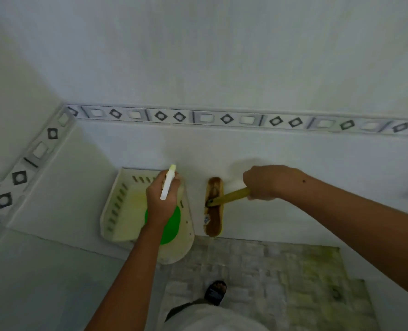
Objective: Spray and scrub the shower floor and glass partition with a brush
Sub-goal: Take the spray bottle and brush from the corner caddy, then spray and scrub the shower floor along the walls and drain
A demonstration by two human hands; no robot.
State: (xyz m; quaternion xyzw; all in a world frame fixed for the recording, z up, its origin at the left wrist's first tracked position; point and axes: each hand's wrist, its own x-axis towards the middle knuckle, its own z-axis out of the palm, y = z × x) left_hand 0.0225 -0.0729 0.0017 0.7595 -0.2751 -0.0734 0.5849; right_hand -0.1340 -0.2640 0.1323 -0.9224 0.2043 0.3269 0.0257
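— Fingers (258, 187) of the right hand (262, 182)?
— Curled tight round the yellow handle (231, 195) of the brush (213, 206). Brown brush head pressed flat against the white tiled wall (222, 68), just above the floor line, standing upright along the wall.
— And the left hand (161, 201)?
— Wrapped round the neck of the spray bottle (168, 223). Green body showing below the wrist, pale trigger and nozzle (167, 185) sticking out over the knuckles, pointing up toward the wall.
— Anything under it?
— Cream plastic corner basket (117, 206) with slotted sides, fixed in the corner; bottle held over it, touching or not, cannot tell.
— Gap between bottle and brush?
— Near, but apart; bare wall between.
— Rest?
— Patterned border strip (227, 119) of grey diamonds and squares running along both walls. Mottled grey shower floor (282, 271) below, yellow-green staining toward the right. Foot in a dark sandal (215, 293) on it.
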